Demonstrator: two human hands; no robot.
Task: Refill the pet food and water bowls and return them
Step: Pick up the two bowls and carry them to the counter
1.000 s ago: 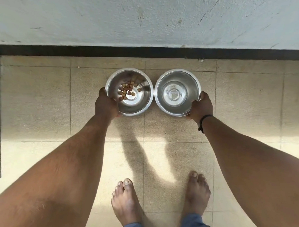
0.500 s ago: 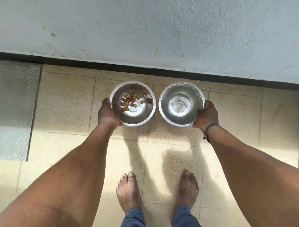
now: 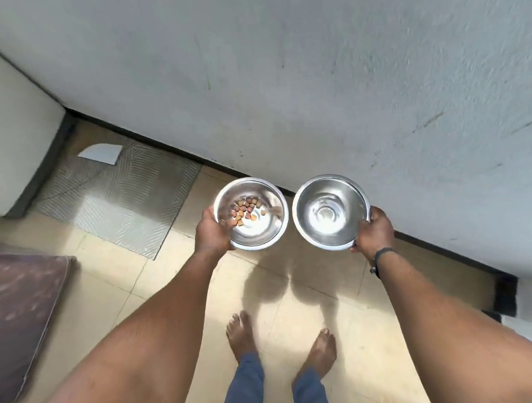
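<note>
I hold two steel bowls side by side in the air above the tiled floor. My left hand [image 3: 212, 232] grips the left rim of the food bowl [image 3: 261, 235], thumb inside; several brown kibble pieces [image 3: 246, 210] lie in it. My right hand [image 3: 374, 231] grips the right rim of the water bowl [image 3: 327, 238], which looks shiny inside; I cannot tell whether it holds water. Both bowls cast round shadows on the floor below them.
A pale wall [image 3: 314, 77] with a dark skirting strip runs close behind the bowls. A ridged grey mat [image 3: 118, 201] lies at the left, a purple-brown cushion [image 3: 22, 312] at the near left. My bare feet [image 3: 243, 333] stand on beige tiles.
Both bowls have come up off the floor in my hands, and my view has risen and swung, so more wall, the mat and the cushion now show.
</note>
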